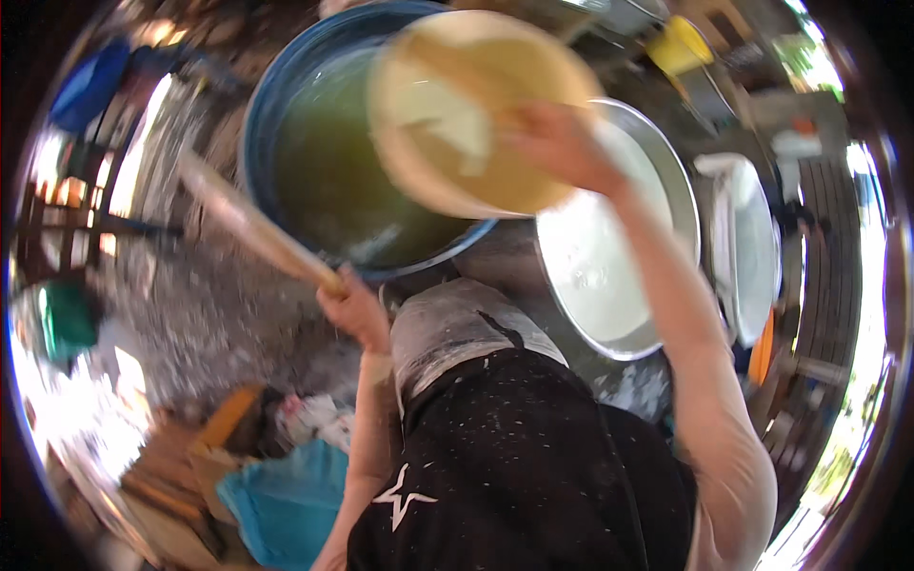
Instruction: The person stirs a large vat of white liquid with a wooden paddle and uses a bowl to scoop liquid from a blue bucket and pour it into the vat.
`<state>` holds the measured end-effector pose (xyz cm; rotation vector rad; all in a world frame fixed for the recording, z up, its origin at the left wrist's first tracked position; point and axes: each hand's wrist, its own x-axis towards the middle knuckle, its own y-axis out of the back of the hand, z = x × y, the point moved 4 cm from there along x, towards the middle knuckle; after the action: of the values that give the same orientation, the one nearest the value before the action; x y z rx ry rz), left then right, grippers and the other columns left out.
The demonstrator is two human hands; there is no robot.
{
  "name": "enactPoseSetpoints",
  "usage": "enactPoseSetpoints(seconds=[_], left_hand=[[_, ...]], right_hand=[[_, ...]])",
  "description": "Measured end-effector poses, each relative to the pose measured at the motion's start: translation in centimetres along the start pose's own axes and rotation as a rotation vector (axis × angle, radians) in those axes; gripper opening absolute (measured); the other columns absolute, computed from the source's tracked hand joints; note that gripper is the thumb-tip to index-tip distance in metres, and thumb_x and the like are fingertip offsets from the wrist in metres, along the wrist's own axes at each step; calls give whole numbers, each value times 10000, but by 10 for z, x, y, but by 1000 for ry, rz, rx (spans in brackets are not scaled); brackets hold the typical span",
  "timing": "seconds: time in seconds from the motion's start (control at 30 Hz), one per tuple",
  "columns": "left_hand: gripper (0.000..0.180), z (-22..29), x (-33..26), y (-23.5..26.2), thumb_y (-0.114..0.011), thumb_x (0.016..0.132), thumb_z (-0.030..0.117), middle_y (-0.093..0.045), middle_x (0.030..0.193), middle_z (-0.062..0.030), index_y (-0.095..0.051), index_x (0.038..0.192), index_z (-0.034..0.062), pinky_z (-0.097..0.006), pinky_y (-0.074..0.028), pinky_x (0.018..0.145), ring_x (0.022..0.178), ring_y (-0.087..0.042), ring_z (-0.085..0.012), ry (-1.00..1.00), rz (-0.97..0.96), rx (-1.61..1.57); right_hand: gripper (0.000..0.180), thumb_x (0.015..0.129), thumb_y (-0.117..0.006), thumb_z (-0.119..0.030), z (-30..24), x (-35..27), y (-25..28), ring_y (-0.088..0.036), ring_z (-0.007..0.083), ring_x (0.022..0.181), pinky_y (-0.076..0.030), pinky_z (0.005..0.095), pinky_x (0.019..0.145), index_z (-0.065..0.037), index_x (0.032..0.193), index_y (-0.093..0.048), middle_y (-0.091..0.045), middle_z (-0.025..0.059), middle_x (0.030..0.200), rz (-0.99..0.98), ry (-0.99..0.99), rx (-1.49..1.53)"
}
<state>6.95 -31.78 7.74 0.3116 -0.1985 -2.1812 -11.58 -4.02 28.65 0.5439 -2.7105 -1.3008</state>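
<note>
A round, pale yellow vessel (388, 143) is at the right hand (557, 143), which overlaps its right part; blur hides how far those fingers close, so I cannot tell their grip. The left hand (359, 312) is closed around one end of a pale stick (252, 224). Beyond the left hand is a blue tub (252, 143) of greenish liquid; below the right hand, a metal basin (680, 195) holds white liquid.

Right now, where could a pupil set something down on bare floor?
The grey floor looks bare, though blurred, between the blue tub, the green container and the turquoise basin. It is crowded to the right: the tub, metal basin and white basin stand close together, and the right hand holds a yellow bowl overlapping the first two in view.
</note>
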Motion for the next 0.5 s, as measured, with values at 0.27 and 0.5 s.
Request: enactPoseSetpoints(seconds=[0.27,0.5], left_hand=[[521,-38,35,97,-472,1043,338,-543,1338,-288,-515,1311,-107,-448,-437,1044,1229,-526,-426,-570,-17,557],[428,25,11,74,-366,1079,253,-536,1327,-267,-439,1394,-27,-481,-489,944,1127,-577,-424,-468,-64,369]], right_hand=[[276,815,-624,-197,-8,101,-186,-685,388,872,-530,489,801,-100,1058,-712,-714,187,915,39,-51,-115],[392,931,-604,-356,-68,-3,-179,-684,369,907,-525,483,795,-63,1186,-655,-701,167,1018,357,435,29]])
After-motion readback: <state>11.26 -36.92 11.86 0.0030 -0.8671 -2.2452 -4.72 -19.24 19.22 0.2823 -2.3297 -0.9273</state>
